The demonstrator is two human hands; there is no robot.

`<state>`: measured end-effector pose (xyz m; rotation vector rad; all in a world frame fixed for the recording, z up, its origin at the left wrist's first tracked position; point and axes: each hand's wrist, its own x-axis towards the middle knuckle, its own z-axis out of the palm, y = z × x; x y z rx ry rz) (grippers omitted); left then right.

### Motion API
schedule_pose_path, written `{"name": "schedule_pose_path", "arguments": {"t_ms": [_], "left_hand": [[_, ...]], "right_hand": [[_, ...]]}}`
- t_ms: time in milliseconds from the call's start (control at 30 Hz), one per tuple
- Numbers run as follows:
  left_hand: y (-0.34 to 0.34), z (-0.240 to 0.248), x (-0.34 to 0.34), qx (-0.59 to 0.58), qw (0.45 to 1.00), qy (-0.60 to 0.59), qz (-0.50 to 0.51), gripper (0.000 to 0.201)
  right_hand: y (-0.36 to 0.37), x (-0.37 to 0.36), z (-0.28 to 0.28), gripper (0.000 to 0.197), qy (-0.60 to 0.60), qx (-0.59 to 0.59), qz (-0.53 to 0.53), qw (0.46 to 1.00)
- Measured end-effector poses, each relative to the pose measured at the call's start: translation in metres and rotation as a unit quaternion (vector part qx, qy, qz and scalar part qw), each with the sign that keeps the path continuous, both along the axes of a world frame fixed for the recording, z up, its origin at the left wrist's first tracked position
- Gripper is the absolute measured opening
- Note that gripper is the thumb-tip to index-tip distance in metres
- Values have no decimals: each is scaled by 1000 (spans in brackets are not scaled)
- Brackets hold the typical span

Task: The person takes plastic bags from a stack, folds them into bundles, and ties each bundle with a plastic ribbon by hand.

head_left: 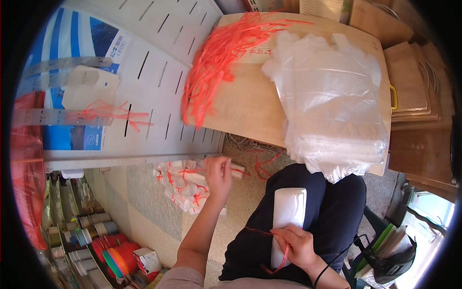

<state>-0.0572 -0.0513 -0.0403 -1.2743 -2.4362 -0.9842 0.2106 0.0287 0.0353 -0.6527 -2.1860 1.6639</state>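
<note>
On my lap lies a folded white plastic bundle [289, 204], long and flat. My right hand [294, 244] is closed over its lower half, pressing it down. A thin red plastic string [259, 231] runs out to the left from under those fingers, and a strip of it hangs below them. Raised beyond my left knee, my left hand [219, 174] has its fingers pinched together; whether it grips a strand I cannot make out. Below and past it, several white bundles tied with red string [182, 185] lie on the floor.
A wooden board table [243, 108] ahead bears a stack of clear plastic bags [332, 91] and a heap of red strips [211, 67]. A grey slotted metal panel [149, 72] rises at left. Coloured bowls [118, 255] stand lower left; a black bag [397, 260] sits at right.
</note>
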Motion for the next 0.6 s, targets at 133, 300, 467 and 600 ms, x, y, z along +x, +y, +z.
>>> {"name": "schedule_pose_path", "arguments": {"t_ms": [133, 300, 467, 600], "left_hand": [[-102, -21, 33, -18, 988, -99, 114, 14], [-313, -78, 115, -223, 922, -181, 260, 8], [-489, -96, 279, -427, 710, -346, 441, 10], [-509, -99, 389, -472, 629, -485, 382, 10]], "right_hand": [[-2, -1, -2, 17, 10, -8, -4, 1000], [-4, 0, 5, 11, -12, 15, -1, 1000], [-15, 0, 7, 10, 2, 27, -1, 1000], [-21, 12, -1, 12, 5, 68, 18, 997]]}}
